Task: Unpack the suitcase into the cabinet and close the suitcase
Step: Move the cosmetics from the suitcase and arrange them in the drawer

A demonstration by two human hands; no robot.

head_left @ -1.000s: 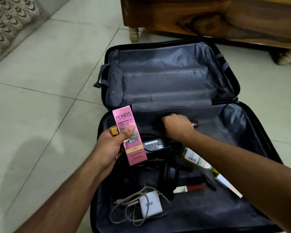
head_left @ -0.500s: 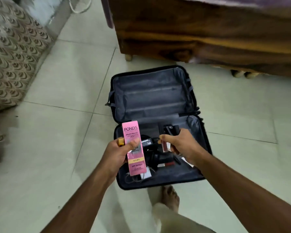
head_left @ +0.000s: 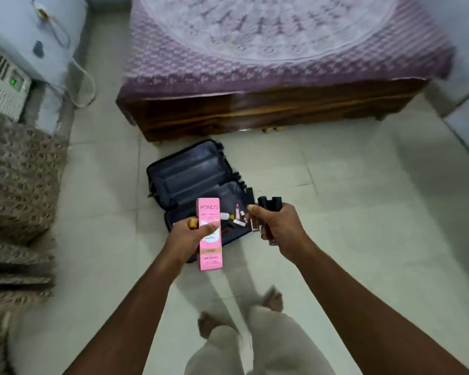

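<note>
The open black suitcase (head_left: 192, 185) is lined with dull grey cloth. The pink cardboard box (head_left: 210, 234) has a smooth, slightly shiny print. Far off, the dark wooden bed frame (head_left: 268, 112) looks polished under a woven purple cloth cover (head_left: 282, 41). The pale floor tiles (head_left: 363, 212) are smooth.

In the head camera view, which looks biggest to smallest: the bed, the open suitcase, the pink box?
1. bed
2. suitcase
3. pink box, which the left hand holds nearer the camera, so it looks enlarged.
</note>
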